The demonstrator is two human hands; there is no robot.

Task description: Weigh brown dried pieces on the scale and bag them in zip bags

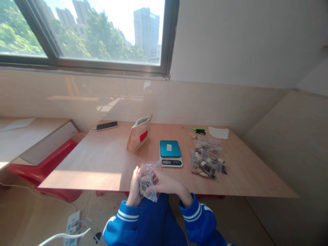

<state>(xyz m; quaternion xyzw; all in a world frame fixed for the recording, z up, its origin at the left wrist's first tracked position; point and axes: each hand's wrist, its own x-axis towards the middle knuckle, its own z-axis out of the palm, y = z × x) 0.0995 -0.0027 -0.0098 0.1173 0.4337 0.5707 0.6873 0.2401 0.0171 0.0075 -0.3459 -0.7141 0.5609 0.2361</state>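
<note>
Over the table's front edge, a clear zip bag (148, 182) with brownish and grey pieces inside is held between my two hands. My left hand (134, 188) grips its left side. My right hand (165, 182) closes on its right side, with the fingers partly hidden by the plastic. Just beyond the bag stands a kitchen scale (170, 152) with a blue top and nothing on it. Left of the scale, a brown paper pouch (138, 136) with a red label stands upright, its top open.
Several filled zip bags (207, 160) lie in a pile on the right of the table (97, 160). Behind them are screwdrivers (198, 130) and a white paper (218, 133). A phone (107, 125) rests at the back left. Red stools (48, 167) and a power strip (72, 227) are below.
</note>
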